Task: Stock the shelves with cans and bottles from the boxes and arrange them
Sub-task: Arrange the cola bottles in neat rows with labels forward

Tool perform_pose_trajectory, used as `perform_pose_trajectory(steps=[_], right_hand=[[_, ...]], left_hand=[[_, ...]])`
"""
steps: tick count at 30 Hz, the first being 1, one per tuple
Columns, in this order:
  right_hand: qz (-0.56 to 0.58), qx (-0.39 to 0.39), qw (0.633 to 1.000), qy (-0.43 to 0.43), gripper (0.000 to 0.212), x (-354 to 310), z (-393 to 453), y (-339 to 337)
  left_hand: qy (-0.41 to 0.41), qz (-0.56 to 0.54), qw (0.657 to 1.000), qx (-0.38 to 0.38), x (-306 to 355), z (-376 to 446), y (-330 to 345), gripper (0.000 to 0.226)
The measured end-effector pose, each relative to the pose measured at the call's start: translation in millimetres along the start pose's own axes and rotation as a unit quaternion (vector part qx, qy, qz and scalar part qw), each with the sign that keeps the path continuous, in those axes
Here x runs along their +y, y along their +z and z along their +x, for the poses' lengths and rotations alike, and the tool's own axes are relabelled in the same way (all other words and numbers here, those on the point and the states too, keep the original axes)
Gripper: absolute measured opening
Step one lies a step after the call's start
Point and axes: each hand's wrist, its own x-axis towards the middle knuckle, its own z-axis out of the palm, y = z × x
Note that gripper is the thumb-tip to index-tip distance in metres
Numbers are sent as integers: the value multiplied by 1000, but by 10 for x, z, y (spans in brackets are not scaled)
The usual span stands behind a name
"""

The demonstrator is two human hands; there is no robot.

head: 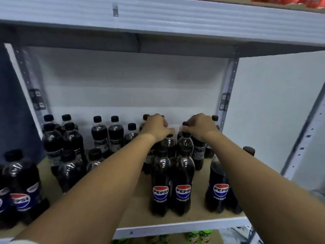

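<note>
Wooden shelf [198, 215] with bare front edge, both hands [156, 127] [198, 126] curled over rear bottle caps [186, 133].

Dark cola bottles [182, 182] on the shelf board [175, 226]: about twenty visible, several hidden behind arms. Hands: two.

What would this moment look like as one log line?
stage: arranging | left hand: gripping bottle tops | right hand: gripping bottle tops | Pepsi bottles: upright on shelf
</note>
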Motion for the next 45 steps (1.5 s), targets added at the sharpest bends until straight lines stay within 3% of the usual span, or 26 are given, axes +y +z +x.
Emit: perform_pose_trajectory(steps=[3, 8, 12, 17, 23, 28, 32, 36, 39, 42, 45], right_hand=[[-16, -23, 999, 15, 41, 35, 64, 108], [0, -38, 999, -15, 20, 154, 179, 134], [70, -79, 994, 0, 33, 187, 222, 96], [-8, -42, 999, 6, 38, 194, 235, 128], [53, -93, 994, 6, 30, 209, 287, 62], [-37, -67, 997, 29, 43, 185, 253, 71], [-4, -99, 995, 7, 32, 235, 263, 50], [28, -129, 991, 12, 41, 253, 258, 11], [1, -107, 994, 13, 50, 235, 233, 32], [-6, -110, 994, 2, 43, 242, 221, 31], [18, -135, 991, 0, 44, 253, 204, -22]], left_hand=[[20, 3, 1000, 2, -28, 62, 57, 29], [34, 4, 999, -24, -95, 155, 5, 28], [-2, -64, 996, -66, -174, 143, -64, 36], [14, -2, 999, -31, -244, 140, 55, 49], [-17, -70, 988, -138, -301, 177, -8, 29], [11, -77, 996, -43, -201, 152, 50, 42], [14, -65, 994, -89, -183, 186, 12, 31], [0, -95, 987, -131, -221, 209, -22, 31], [-12, -75, 992, -104, -232, 223, 16, 45], [-14, -96, 990, -103, -229, 201, 27, 32], [-12, -140, 979, -149, -284, 183, 14, 22]])
